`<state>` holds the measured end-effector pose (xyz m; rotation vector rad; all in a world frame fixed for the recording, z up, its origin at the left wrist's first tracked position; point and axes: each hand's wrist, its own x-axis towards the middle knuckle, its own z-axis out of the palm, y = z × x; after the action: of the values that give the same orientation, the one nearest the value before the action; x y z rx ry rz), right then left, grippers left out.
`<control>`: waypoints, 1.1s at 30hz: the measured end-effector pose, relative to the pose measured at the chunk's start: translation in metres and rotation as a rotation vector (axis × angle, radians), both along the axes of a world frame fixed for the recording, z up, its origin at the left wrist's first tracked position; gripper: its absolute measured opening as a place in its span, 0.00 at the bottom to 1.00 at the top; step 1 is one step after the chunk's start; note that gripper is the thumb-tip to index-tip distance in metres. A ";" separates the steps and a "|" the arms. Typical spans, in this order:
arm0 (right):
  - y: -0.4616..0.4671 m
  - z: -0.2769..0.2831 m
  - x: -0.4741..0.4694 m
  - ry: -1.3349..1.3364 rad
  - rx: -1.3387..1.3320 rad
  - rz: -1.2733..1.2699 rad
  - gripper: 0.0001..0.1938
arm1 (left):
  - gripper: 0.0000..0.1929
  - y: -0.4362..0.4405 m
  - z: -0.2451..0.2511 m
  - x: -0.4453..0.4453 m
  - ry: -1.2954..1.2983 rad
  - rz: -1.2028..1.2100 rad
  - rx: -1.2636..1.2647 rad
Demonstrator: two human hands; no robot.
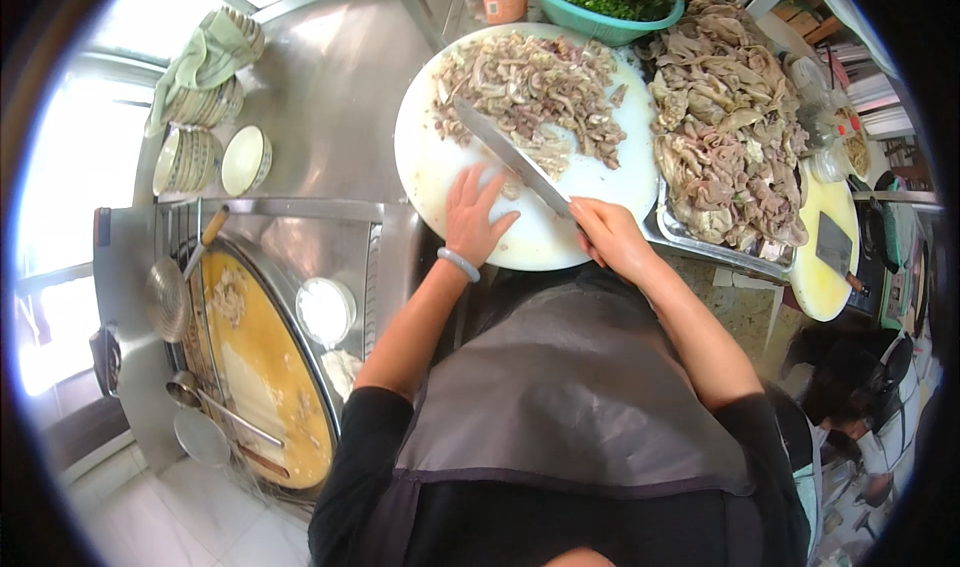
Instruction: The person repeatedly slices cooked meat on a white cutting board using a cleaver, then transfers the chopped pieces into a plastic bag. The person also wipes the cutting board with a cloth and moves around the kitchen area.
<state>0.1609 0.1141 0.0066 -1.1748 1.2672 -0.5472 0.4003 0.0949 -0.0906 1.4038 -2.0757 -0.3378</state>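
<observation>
A round white cutting board (420, 154) lies in front of me, its far half covered with chopped, cooked-looking meat (525, 79). My right hand (611, 237) grips the handle of a large knife (514, 158) at the board's near right edge. The blade slants up and left across the board, its tip by the chopped meat. Left of the blade, my left hand (476, 214) is spread over the board's near side, fingers slightly blurred; a bangle circles the wrist. A few small bits lie near its fingers. Whether the palm touches the board is hard to tell.
A metal tray (671, 231) heaped with meat pieces (727, 117) stands right, beside a yellowish board (817, 289) with a cleaver (832, 241). Beyond are a turquoise basin (600, 25) of chopped greens and a plastic tub (499, 1). Left are bowls (187, 162) and a large pot (319, 387) of broth.
</observation>
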 end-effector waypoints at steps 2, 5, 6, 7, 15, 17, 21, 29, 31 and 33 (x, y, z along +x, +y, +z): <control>0.019 0.004 -0.022 -0.059 0.044 -0.160 0.20 | 0.36 -0.001 -0.001 -0.007 -0.030 0.035 0.111; 0.041 0.001 -0.052 -0.153 0.044 -0.425 0.21 | 0.36 -0.019 -0.007 -0.037 0.053 -0.147 0.104; 0.045 -0.001 -0.060 -0.184 0.034 -0.504 0.22 | 0.32 -0.025 -0.010 -0.051 0.063 -0.221 0.119; 0.048 -0.005 -0.066 -0.195 0.040 -0.604 0.23 | 0.31 -0.035 -0.011 -0.063 -0.028 -0.288 0.081; 0.060 -0.017 -0.100 -0.205 0.166 -0.673 0.22 | 0.16 -0.151 0.006 -0.129 -0.342 -0.486 -0.310; 0.061 -0.017 -0.102 -0.229 0.123 -0.607 0.23 | 0.14 -0.173 0.018 -0.123 -0.372 -0.430 -0.277; 0.064 -0.014 -0.108 -0.201 0.096 -0.462 0.21 | 0.14 -0.190 0.049 -0.112 -0.336 -0.437 -0.157; 0.066 -0.005 -0.119 0.026 0.009 -0.155 0.19 | 0.12 -0.217 0.107 -0.184 0.015 -0.498 0.046; 0.062 -0.004 -0.121 0.017 0.029 -0.159 0.19 | 0.11 -0.216 0.110 -0.223 -0.005 -0.567 0.055; 0.059 -0.003 -0.122 0.001 0.124 -0.176 0.20 | 0.10 -0.213 0.110 -0.261 -0.017 -0.635 0.095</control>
<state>0.0388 0.1734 0.0040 -0.9661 1.3936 -0.5878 0.1395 -0.1176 0.0194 0.7571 -2.5081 -0.6855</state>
